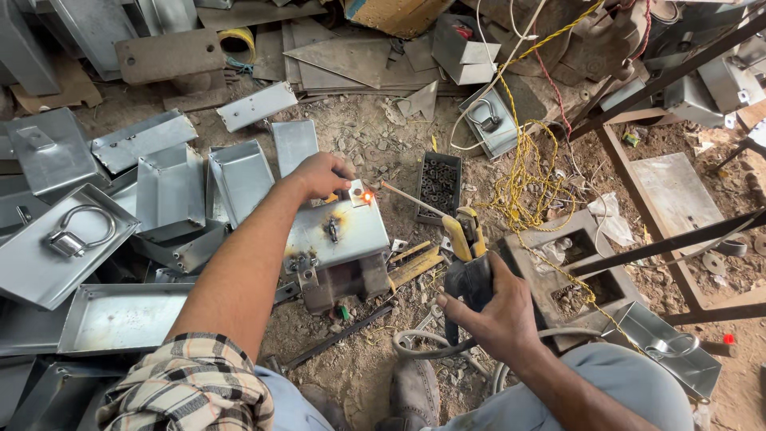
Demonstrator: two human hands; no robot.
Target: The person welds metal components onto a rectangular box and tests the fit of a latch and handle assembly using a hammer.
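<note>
Head view. We see the right hand [496,313] with its fingers closed around a yellow-and-black electrode holder [467,255], whose welding rod [411,198] ends in a glowing orange spot [368,196] on a small square plate [358,192]. The left hand [321,175] pinches that plate against the top of a grey sheet-metal box [337,233], which sits on the dirt floor [359,363]. Folded metal trays [239,175] lie beside it; a yellow cord [531,172] trails nearby.

Single head-worn view, steeply down and close over both hands and cluttered workshop ground [359,136]
</note>
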